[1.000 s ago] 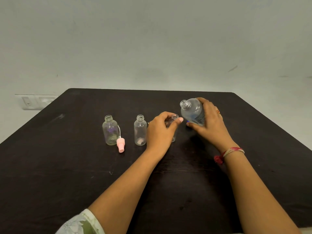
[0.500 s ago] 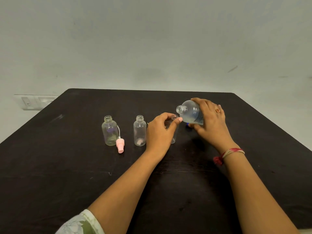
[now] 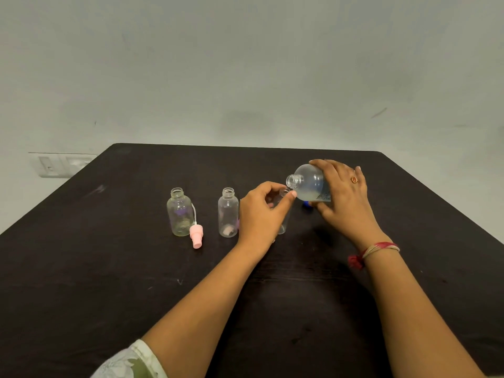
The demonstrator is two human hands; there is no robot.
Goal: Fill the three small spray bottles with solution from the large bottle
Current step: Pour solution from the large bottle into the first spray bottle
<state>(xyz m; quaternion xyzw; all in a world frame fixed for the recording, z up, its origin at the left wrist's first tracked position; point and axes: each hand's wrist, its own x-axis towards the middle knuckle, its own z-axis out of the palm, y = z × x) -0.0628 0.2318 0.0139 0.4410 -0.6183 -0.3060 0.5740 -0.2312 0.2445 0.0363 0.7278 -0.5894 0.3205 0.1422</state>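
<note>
Nearly horizontal large bottle [image 3: 311, 184], mouth leftward, toward small bottle [image 3: 283, 226].

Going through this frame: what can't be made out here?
Head view, third small bottle: mostly behind the left hand gripping it; fill level hidden.
Head view, large bottle: label covered by the right hand holding it.
Any stream at its mouth: too small to tell.
Head view, blue object: mostly hidden under the large bottle.

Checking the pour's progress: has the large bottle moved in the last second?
Yes. In the right hand, the large bottle has tipped further, its mouth dropping left toward the held small bottle, while the middle small bottle stands unmoved.
</note>
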